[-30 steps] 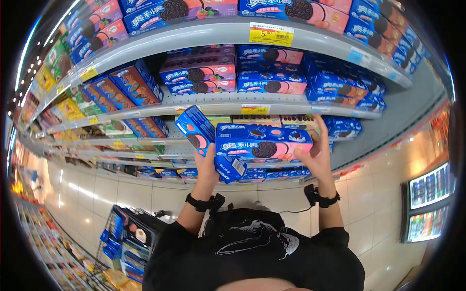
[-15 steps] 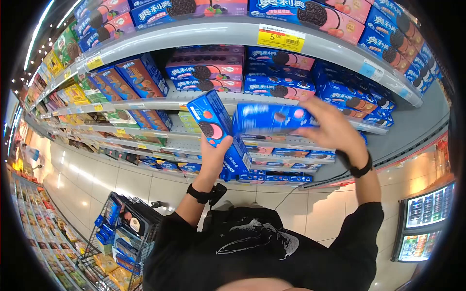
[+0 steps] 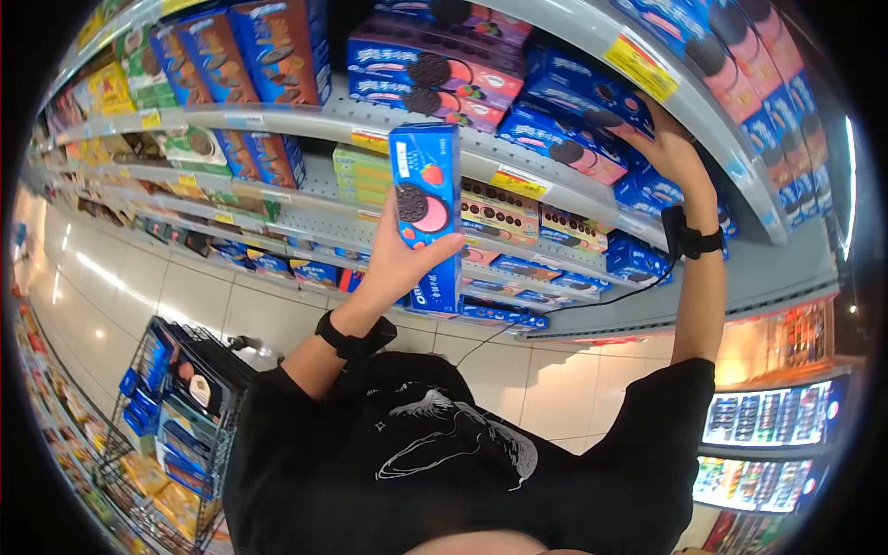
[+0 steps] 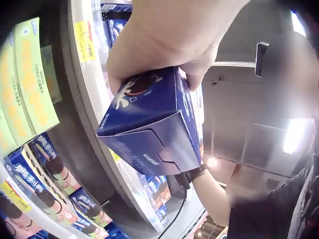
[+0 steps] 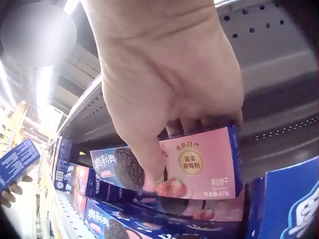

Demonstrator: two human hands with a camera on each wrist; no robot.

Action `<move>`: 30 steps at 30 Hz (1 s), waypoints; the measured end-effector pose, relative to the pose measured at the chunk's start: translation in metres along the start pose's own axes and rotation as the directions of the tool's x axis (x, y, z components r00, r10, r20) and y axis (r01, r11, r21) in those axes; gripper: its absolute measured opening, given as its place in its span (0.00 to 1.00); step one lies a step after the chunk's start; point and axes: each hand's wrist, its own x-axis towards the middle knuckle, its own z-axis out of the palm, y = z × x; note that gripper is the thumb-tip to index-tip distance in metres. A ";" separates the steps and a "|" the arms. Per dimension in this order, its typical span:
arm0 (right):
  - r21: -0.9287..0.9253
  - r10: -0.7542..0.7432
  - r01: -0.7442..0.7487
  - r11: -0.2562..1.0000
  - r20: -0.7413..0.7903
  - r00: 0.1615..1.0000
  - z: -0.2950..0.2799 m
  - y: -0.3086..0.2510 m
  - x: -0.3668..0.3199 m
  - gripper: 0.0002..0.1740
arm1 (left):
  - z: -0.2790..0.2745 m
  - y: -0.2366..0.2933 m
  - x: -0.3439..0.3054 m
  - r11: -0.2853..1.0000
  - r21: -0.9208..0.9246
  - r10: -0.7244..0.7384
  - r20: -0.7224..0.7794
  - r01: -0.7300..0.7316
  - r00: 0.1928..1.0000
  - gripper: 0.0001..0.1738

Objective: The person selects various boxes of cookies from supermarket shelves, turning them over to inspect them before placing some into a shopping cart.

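- The grey metal store shelving (image 3: 305,116) fills the upper head view, its tiers stacked with flat cookie boxes.
- A black wire shopping cart (image 3: 208,350) stands on the tiled floor at the lower left, with blue boxes inside it.
- A tall blue cardboard cookie box with a pink panel (image 3: 427,199) stands upright in front of the middle tiers, clear of the shelves. The left wrist view shows its folded end flap (image 4: 149,129).
- A blue-and-pink cardboard cookie box with a dark biscuit printed on it (image 5: 199,162) lies flat on top of a stack of like boxes, under the upper tier.
- The left hand (image 3: 398,264) grips the lower part of the upright box, thumb across its front and fingers behind.
- The right hand (image 3: 671,148) reaches up into the shelf. Its thumb presses the flat box's front and its fingers curl over the top edge.
- The two hands are well apart, each clamped on its own box.
- A yellow paper price tag (image 3: 640,67) sits on the shelf edge above the right hand.
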 end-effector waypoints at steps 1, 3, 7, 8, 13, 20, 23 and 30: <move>0.053 0.002 -0.001 0.999 -0.006 1.000 0.009 0.009 0.004 0.36 | -0.001 0.001 0.001 1.000 0.022 0.019 0.020 -0.019 1.000 0.39; 0.096 0.047 -0.052 0.994 0.053 0.997 0.015 0.017 0.008 0.36 | -0.003 0.002 0.002 0.997 0.063 0.040 0.047 -0.043 0.998 0.40; 0.084 0.122 -0.145 0.986 0.227 0.966 0.027 0.019 0.022 0.38 | -0.003 0.009 0.002 0.999 0.028 0.023 0.060 -0.025 0.998 0.39; 0.038 0.097 -0.111 0.993 0.271 0.958 0.032 0.021 0.023 0.38 | -0.004 0.010 0.002 0.999 0.028 0.022 0.068 -0.024 0.997 0.39; 0.032 0.145 -0.162 0.986 0.305 0.941 0.047 0.011 0.032 0.37 | -0.005 0.008 0.003 0.999 -0.038 0.004 0.059 -0.002 0.998 0.39; 0.119 0.196 -0.229 0.966 0.240 0.951 0.047 -0.003 0.031 0.35 | -0.005 0.002 0.007 1.000 -0.005 0.023 0.093 -0.022 0.995 0.39; 0.394 0.188 -0.270 0.879 0.234 0.954 0.022 -0.052 0.029 0.33 | -0.004 0.004 0.008 0.998 0.056 0.031 0.142 -0.040 0.989 0.43; 0.840 0.061 -0.388 0.380 0.396 0.916 -0.004 -0.173 0.004 0.35 | 0.018 0.011 0.018 0.966 0.128 0.164 0.365 -0.224 0.916 0.50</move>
